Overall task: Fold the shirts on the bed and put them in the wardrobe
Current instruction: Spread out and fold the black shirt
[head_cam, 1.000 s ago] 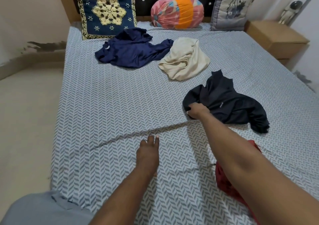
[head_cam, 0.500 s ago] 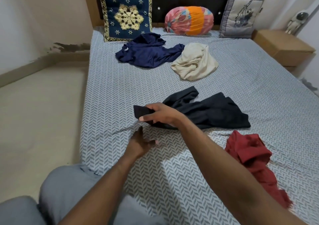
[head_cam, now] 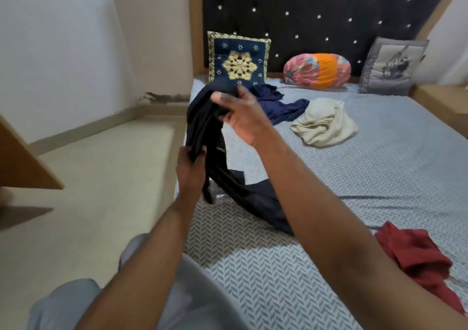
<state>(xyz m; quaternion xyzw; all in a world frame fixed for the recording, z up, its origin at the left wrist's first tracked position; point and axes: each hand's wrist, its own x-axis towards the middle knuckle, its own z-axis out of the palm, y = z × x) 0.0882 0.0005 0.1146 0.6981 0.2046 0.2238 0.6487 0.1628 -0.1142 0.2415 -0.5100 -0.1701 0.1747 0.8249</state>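
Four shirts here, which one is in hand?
The black shirt: right hand grips its top, left hand grips lower, tail trailing on the bed. The navy shirt, cream shirt and red shirt lie untouched.

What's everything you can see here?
bed: one, grey patterned sheet, filling the right
black shirt: one, black, held up over its left edge
navy shirt: one, dark blue, crumpled at the far end
cream shirt: one, cream, right of the navy shirt
red shirt: one, red, near right
blue cushion: one, blue and gold, far end
round cushion: one, pink and orange, beside it
grey cushion: one, grey, far right
left hand: one, gripping the black shirt low
right hand: one, holding its top
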